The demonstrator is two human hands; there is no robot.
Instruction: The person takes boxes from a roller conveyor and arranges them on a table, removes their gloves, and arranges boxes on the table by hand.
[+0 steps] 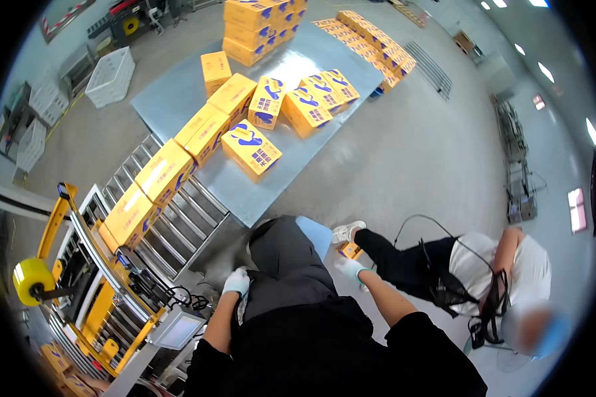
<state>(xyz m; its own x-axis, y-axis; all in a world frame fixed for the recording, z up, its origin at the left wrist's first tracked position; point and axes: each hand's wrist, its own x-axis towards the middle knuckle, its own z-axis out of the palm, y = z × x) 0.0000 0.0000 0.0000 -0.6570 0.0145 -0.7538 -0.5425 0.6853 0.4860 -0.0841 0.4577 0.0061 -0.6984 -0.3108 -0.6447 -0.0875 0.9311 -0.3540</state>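
Note:
My left hand (pixel 236 281), in a white glove, is low beside my left thigh. Its fingers look curled, and whatever they may hold is hidden. On the other side of my legs is my right hand (pixel 349 266), also gloved, near the blue seat (pixel 316 236) and a small yellow box (pixel 349 249) low by a person's shoe. Its fingers are too small to read. In front of me, one yellow box (pixel 251 149) lies on the metal table (pixel 245 198), apart from the row of boxes (pixel 164 171) that runs onto the roller conveyor (pixel 192 210).
Several boxes (pixel 304 111) stand at the table's right side, with a taller stack (pixel 251 30) behind. A yellow-framed machine (pixel 96 311) and screen (pixel 177 329) are at left. A person (pixel 470 264) is close on my right. White crates (pixel 110 76) stand beyond the table.

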